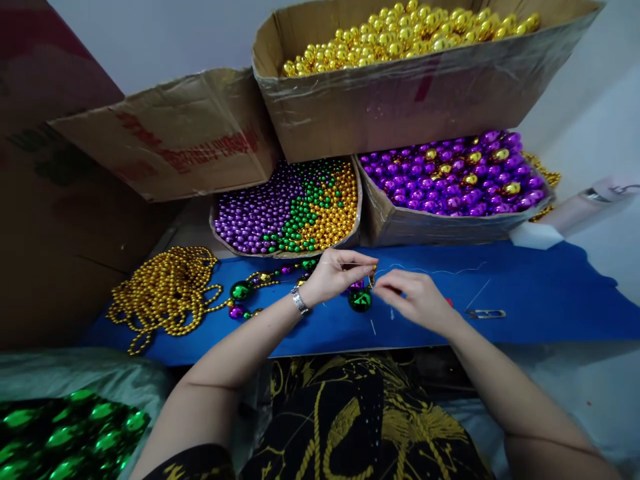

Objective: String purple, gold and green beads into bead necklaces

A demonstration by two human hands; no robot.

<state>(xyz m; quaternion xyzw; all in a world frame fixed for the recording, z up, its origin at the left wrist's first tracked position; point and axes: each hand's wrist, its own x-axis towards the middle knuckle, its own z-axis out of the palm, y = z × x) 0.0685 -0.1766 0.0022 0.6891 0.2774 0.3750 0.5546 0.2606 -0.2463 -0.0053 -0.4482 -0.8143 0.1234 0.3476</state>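
My left hand [334,273], with a metal watch at the wrist, is closed in a pinch on a thin white thread, its thumb and index fingertips beside small gold beads [373,270]. Close by on the right, my right hand [417,299] is also pinched on the thread; its other fingers are curled. A large green bead [359,300] and a purple bead hang or lie just below my left fingers; which of the two I cannot tell. Loose white thread [440,271] trails rightward over the blue cloth. The bead strand [241,291] on the left passes behind my left wrist.
Gold bead strings [167,293] are heaped on the left of the blue cloth [565,300]. Thread snips [486,314] lie right of my right hand. Behind stand cardboard boxes with mixed small beads [280,213], purple beads [450,180] and gold beads [400,40]. Green beads [70,433] fill a bag lower left.
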